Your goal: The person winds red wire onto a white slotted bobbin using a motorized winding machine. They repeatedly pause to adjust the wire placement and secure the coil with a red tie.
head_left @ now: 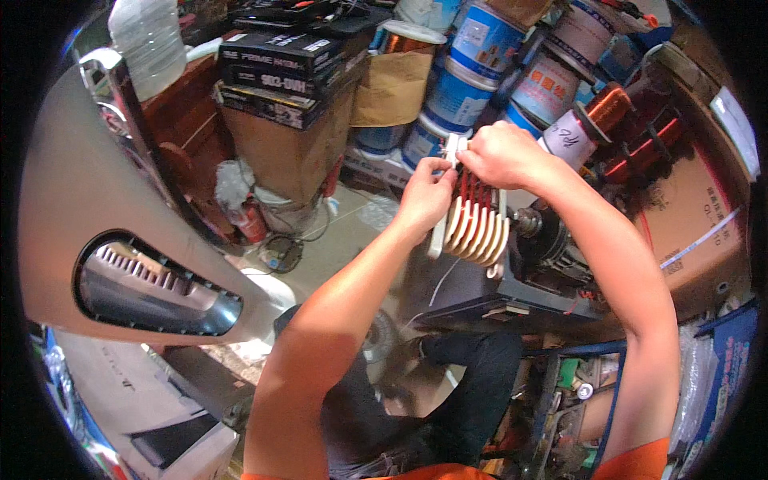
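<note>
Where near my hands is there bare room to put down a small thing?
Tiled floor shows bare between the left carton and left forearm; a strip of dark tabletop below the ribbed coil former. Crowded: wire spools beyond the right hand, machine and right carton around its forearm.

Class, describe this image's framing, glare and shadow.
Head view: black surrounds the round fisheye image; glare whitens parts of the chrome trim, upper left; in the same view, the left upper arm is shadowed, while the left hand and white ribbed piece are brightly lit.

Orange top (376, 470), plain short right sleeve (640, 462); dark trousers (484, 352), perhaps black, dimly seen.
</note>
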The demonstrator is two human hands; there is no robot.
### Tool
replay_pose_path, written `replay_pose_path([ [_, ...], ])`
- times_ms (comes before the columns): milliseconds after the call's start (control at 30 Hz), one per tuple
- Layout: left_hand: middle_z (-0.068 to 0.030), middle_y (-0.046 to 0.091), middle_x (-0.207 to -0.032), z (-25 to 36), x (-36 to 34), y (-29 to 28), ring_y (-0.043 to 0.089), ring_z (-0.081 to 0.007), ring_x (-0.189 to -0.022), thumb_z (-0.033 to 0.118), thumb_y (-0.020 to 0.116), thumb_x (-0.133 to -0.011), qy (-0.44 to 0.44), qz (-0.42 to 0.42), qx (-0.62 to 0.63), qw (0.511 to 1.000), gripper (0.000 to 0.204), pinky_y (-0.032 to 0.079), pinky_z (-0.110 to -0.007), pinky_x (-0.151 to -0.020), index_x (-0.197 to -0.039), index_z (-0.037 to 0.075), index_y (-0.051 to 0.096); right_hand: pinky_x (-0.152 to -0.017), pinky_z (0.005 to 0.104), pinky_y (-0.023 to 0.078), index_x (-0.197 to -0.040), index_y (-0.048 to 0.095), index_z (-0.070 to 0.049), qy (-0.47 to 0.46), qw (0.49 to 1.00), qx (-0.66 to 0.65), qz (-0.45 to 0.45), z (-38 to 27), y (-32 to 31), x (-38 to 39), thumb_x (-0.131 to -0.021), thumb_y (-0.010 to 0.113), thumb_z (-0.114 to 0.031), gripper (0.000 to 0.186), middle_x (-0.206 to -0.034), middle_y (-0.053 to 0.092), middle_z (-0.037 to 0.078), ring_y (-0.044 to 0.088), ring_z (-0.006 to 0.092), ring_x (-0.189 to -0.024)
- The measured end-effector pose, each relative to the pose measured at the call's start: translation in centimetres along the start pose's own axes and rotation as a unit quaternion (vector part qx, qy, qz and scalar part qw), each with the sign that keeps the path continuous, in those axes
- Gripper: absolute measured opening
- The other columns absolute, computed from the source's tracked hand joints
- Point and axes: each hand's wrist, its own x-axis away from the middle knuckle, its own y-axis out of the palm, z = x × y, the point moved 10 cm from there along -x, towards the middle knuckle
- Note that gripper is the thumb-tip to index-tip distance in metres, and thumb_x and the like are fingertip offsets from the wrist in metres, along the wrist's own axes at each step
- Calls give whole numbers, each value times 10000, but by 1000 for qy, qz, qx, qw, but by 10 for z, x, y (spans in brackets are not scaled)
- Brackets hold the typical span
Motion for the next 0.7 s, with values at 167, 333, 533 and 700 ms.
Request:
replay_pose_path([
  [167,-82,636,-1023,1,10,-9,592,-131,-916,202,550,-1009,-6,-6,0,1000,268,471,-278,-819,-1232,54,539,-554,339,443,-717,677,-16,19,930,-256,262,15,-71,75,-955,623,-352,415,-647,630,100,586,197,-598],
  [333,-145,626,-1215,12,14,-15,587,-198,-1091,276,569,-994,-13,-4,-16,1000,401,459,-335,-951,-1321,51,513,-490,215,324,-662,625,-32,114,705,-588,379,24,-22,230,-981,604,-226,374,-602,542,-37,447,25,-537],
  [533,-102,591,-1287,9,-8,-16,587,-153,-1061,374,493,-1036,-39,-28,-18,999,452,491,-313,-889,-1408,117,488,-655,252,483,-922,669,9,207,597,-708,315,-36,150,247,-936,680,-192,201,-802,650,33,572,92,-682],
  [700,-24,563,-1324,30,-21,-21,503,-147,-1221,307,485,-1043,-39,17,-82,996,384,460,-376,-964,-1409,193,511,-936,370,473,-1281,540,47,244,650,-664,277,-69,220,200,-900,714,-260,519,-1099,635,184,603,263,-1079],
])
